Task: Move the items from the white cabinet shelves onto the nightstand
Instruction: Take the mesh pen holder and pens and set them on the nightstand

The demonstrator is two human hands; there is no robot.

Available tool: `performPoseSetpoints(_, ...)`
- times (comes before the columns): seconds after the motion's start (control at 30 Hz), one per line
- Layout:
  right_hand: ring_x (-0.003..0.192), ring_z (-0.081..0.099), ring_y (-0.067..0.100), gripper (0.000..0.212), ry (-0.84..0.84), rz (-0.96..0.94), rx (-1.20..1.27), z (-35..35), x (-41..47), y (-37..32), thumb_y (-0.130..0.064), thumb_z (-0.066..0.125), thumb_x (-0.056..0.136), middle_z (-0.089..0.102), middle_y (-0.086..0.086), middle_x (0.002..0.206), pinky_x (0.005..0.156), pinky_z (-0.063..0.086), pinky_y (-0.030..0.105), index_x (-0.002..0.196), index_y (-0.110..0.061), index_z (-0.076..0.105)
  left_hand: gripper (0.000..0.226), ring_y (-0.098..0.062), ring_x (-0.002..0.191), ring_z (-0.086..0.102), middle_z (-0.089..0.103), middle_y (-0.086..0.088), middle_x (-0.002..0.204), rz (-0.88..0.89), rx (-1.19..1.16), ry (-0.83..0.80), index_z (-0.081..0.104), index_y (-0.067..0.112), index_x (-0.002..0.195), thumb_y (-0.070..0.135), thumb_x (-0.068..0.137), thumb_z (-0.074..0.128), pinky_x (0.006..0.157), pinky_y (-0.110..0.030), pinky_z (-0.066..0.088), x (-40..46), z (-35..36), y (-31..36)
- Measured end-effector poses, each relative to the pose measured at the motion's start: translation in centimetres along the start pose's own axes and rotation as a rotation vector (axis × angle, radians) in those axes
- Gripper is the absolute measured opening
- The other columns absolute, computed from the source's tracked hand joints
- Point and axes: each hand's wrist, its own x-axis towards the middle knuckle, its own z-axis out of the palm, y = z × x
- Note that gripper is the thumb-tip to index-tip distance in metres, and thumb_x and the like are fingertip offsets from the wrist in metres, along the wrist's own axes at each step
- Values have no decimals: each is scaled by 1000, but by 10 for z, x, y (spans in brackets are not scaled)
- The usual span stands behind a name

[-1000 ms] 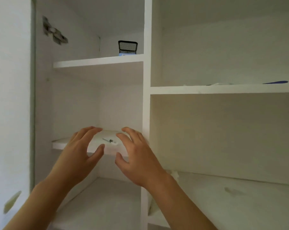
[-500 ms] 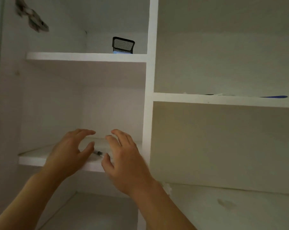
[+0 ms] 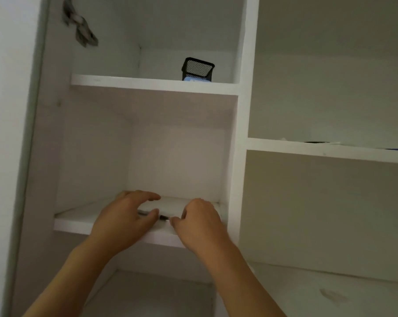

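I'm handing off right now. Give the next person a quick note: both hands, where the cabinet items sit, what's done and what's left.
Left hand: on the lower left shelf, fingers arched over the small dark pen-like item, thumb at its left end; a firm grip is not clear.
Right hand: fingers curled at the item's right end; whether it pinches it cannot be told.
Black mesh holder: on the upper left shelf, untouched.
Right-hand shelf: flat dark and blue things lie on it, too edge-on to identify.
Done: nothing visibly moved; the nightstand is out of view.
Left: lift the item, then clear the rest.
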Motion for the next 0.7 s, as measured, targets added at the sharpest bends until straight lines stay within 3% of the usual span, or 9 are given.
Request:
performPoseSetpoints(0.1, 71, 64, 16, 31, 26, 2, -3, 1, 0, -2, -43, 69, 97, 66, 0, 84, 58, 46, 29, 84, -14, 69, 35, -2, 129, 49, 49, 34, 114, -5, -24, 1, 65, 45, 128, 40, 93, 68, 95, -28, 45, 0, -3, 1)
performPoseSetpoints(0.2, 86, 60, 11, 20, 107, -91, 0, -1, -5, -1, -35, 67, 101, 60, -5, 104, 77, 53, 26, 95, -17, 70, 34, 0, 128, 48, 50, 36, 118, 13, -29, -5, 64, 49, 127, 43, 93, 67, 97, -30, 47, 0, -3, -1)
performPoseSetpoints(0.3, 99, 56, 8, 15, 166, -189, 51, 0, -9, -1, -34, 65, 103, 54, -11, 116, 88, 49, 20, 105, -19, 70, 31, 5, 124, 46, 49, 41, 118, 26, -50, -17, 63, 53, 124, 47, 94, 65, 93, -27, 47, 0, -2, -5)
performPoseSetpoints(0.47, 105, 51, 4, 18, 236, -296, 69, 1, -13, 2, -37, 63, 103, 52, -15, 113, 90, 47, 18, 104, -20, 69, 19, 5, 119, 51, 63, 33, 118, 70, -78, 27, 70, 49, 111, 43, 94, 68, 90, -27, 49, -1, 0, -4)
performPoseSetpoints(0.7, 103, 52, 3, 17, 310, -363, 89, 3, -10, 5, -37, 63, 103, 50, -19, 108, 88, 48, 18, 102, -21, 70, 10, 4, 108, 53, 65, 34, 104, 87, -135, 74, 70, 47, 97, 41, 90, 73, 83, -27, 51, -3, -1, -2)
